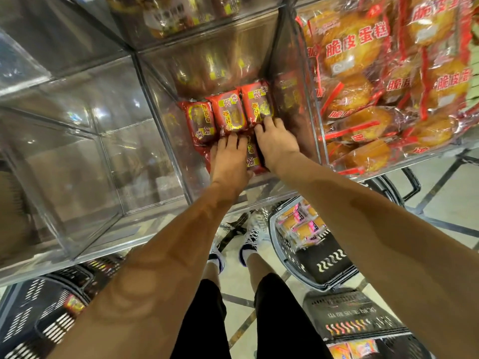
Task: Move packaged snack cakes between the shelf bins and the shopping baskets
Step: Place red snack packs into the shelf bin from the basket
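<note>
Three red-wrapped snack cakes [229, 114] with yellow labels lie side by side on the floor of a clear plastic shelf bin [166, 120]. More red packs [252, 154] lie nearer to me, partly under my hands. My left hand [229, 156] lies flat on those near packs, fingers straight, fingertips at the row's front edge. My right hand [274, 141] rests beside it with its fingertips touching the rightmost cake. Both arms reach into the bin from below.
The bin to the right is heaped with orange cakes in clear wrappers [375, 81]. A clear bin [77, 151] stands to the left. On the floor sit a grey basket [305, 265] holding pink-labelled cakes, a dark basket [51, 307] at lower left, and another basket [357, 322] at lower right.
</note>
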